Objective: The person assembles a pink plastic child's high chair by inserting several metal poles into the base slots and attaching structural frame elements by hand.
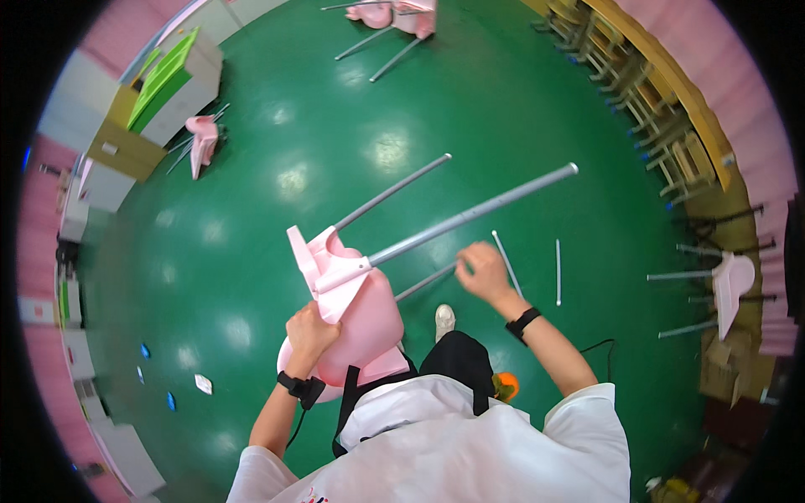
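Observation:
A pink plastic child's chair (360, 323) with grey metal legs lies tipped on its side in front of my body. My left hand (312, 335) is closed on the edge of its pink plastic. One thick metal leg (474, 220) reaches out to the right, and a thinner leg (390, 193) lies beyond it. My right hand (484, 272) is closed, its fingers curled beside the visible end of a lower leg (426, 282). Whatever is between those fingers is hidden. Two loose metal tubes (558, 272) lie on the floor right of my right hand.
Other pink chairs stand at the far side (415, 18), the left (201, 142) and the right (731, 285). Wooden stools (683, 163) line the right wall. A cardboard box (725, 365) sits below them. Small blue packets (171, 401) and an orange item (506, 386) are on the green floor.

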Demonstrator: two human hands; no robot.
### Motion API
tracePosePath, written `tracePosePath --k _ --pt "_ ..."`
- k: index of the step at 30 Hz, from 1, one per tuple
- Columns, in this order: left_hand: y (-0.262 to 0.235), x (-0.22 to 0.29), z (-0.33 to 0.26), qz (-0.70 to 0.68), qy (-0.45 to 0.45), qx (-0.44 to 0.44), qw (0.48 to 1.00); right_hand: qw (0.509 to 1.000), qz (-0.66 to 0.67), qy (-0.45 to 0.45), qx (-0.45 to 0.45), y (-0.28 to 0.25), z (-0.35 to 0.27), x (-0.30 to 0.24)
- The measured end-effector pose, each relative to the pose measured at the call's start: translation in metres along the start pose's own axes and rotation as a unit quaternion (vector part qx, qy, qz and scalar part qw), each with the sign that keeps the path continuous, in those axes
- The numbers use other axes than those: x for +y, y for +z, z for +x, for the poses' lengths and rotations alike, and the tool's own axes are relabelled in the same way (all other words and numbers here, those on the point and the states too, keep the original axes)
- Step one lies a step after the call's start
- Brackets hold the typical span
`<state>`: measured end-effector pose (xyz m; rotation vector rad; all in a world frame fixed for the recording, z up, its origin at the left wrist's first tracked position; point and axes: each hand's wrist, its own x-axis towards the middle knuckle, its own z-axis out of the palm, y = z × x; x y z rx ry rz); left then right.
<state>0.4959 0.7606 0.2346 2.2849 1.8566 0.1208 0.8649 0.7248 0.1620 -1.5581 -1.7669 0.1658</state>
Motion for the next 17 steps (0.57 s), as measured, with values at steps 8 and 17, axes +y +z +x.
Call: tracePosePath --k 8,17 --pt "0.014 -0.018 0.066 0.069 0.000 -0.097 0.993 0.736 0.349 0.228 -0.533 0.159 -0.149 -0.052" --pt "0.070 -0.055 0.139 0.111 -0.036 -0.215 0.970 0.784 0.262 0.077 -0.557 0.232 -0.128 -0.118"
